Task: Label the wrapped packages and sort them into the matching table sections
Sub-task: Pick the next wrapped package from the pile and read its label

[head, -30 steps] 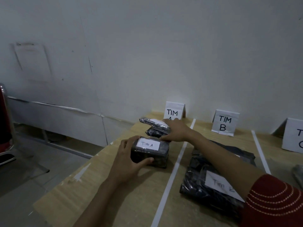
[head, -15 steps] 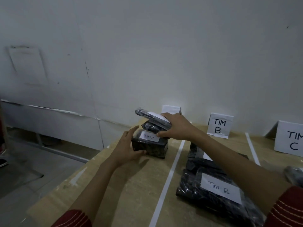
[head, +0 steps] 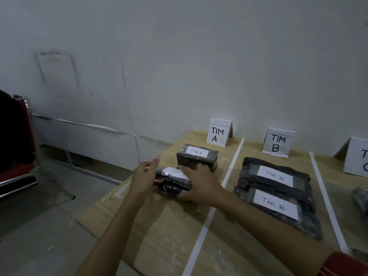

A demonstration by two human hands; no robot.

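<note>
In the TIM A section of the table (head: 159, 236), a boxy black-wrapped package (head: 199, 164) with a "TIM A" label sits near the TIM A sign (head: 218, 132). In front of it lies a flat wrapped package (head: 171, 174) with a white label, stacked on another small dark package (head: 171, 188). My right hand (head: 201, 184) grips this stack from the right, fingers over the top and thumb at the near side. My left hand (head: 145, 179) is at the stack's left end with straight fingers.
White tape lines (head: 229, 172) split the table into sections. Two large packages (head: 278, 196) labelled "TIM B" lie before the TIM B sign (head: 278, 143). A TIM C sign (head: 358, 158) and a wrapped item (head: 360, 196) are at the right. A red chair (head: 18, 148) stands left, beyond the table's edge.
The boxy package now sits at the back by the sign and my left hand has let it go. My right hand brought the small stack down in front of it.
</note>
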